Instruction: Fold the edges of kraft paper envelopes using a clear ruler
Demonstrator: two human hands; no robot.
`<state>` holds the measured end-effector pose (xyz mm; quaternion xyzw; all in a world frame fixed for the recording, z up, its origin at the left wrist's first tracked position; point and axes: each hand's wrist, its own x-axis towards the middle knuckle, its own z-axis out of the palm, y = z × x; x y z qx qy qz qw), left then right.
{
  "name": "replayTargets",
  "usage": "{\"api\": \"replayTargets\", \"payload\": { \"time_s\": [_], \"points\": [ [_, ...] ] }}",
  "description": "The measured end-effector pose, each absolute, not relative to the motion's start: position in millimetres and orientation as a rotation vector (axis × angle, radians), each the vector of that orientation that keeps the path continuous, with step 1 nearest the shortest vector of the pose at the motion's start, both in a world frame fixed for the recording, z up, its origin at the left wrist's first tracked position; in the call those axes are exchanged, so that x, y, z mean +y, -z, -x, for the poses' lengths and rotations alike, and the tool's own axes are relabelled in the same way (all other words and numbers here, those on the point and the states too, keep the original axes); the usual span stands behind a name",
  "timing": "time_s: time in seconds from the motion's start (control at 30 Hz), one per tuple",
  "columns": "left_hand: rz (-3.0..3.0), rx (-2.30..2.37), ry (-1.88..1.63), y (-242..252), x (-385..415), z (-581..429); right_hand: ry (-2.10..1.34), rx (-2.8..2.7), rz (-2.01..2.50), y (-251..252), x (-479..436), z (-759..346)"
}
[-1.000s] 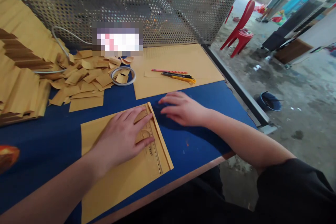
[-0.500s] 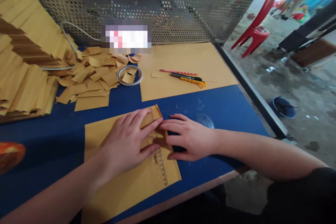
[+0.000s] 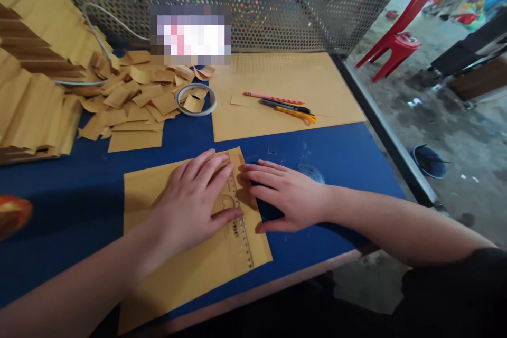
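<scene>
A brown paper sheet (image 3: 186,269) lies on the blue table (image 3: 336,153) in front of me. A clear ruler (image 3: 237,227) rests along the sheet's right side. My left hand (image 3: 194,203) lies flat on the ruler and sheet, fingers spread, pressing them down. My right hand (image 3: 283,195) lies flat beside it, fingers stretched out, with the fingertips touching the sheet's right edge next to the ruler. A clear protractor (image 3: 311,171) lies on the table just behind my right hand.
A larger brown sheet (image 3: 285,79) lies further back with a red pencil (image 3: 273,98) and a yellow utility knife (image 3: 293,111) on it. A tape roll (image 3: 196,99) sits among paper scraps (image 3: 130,105). Stacked folded paper (image 3: 31,90) fills the left. A perforated metal screen (image 3: 237,0) stands behind. The table edge is right.
My right hand has slid left from the bare table to the sheet's right edge, uncovering the protractor. My left hand has stayed on the ruler.
</scene>
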<state>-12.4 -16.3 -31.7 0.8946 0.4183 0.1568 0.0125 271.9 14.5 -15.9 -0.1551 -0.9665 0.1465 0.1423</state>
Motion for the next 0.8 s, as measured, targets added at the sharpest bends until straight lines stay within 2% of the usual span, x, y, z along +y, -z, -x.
{"api": "replayTargets", "payload": {
  "time_s": [0.27,0.8],
  "points": [
    [-2.789,1.251,-0.416,37.5,-21.4,15.9,-0.427,-2.795,0.469,15.9,3.9,-270.6],
    [-2.748,1.208,-0.495,37.6,-25.1,12.7,-0.439,-2.871,0.379,18.3,8.7,-270.7]
  ]
}}
